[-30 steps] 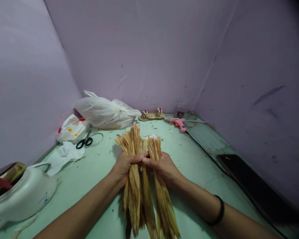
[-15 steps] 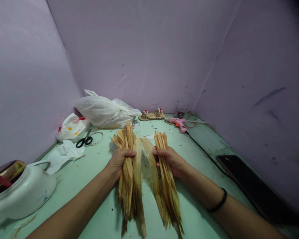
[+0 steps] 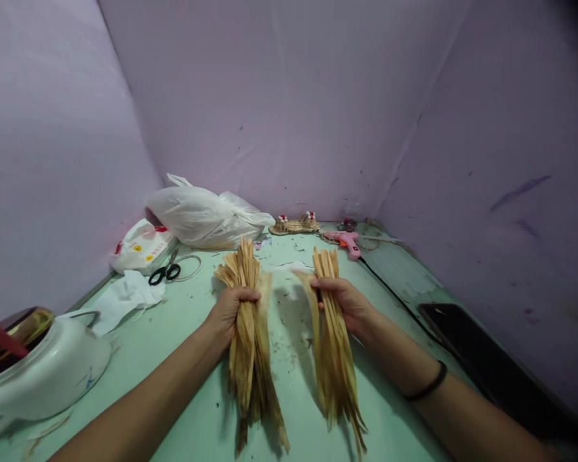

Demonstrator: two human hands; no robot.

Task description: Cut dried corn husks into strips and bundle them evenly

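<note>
My left hand (image 3: 232,312) is closed round a bundle of dried husk strips (image 3: 245,359), tan and darker toward the lower ends, fanned out at the top. A second, slimmer bundle of dried husk strips (image 3: 336,359) is gripped in my right hand (image 3: 347,303), its thumb lying across the front. Both bundles stand nearly upright over the pale green table (image 3: 293,391), with a gap between them. One wide strip hangs along the inner side of each bundle. My palms and most fingers are hidden behind the strips.
At the back lie a white plastic bag (image 3: 207,215), a woven piece with red and white beads (image 3: 295,224) and a pink glue gun (image 3: 345,242). Black-handled scissors (image 3: 166,274), tissue (image 3: 130,296) and a white basin (image 3: 52,369) are left; a dark tray-like object (image 3: 486,366) is right.
My right hand has moved to the right with its bundle, widening the gap between the two bundles. My left hand has barely moved and keeps its hold.
</note>
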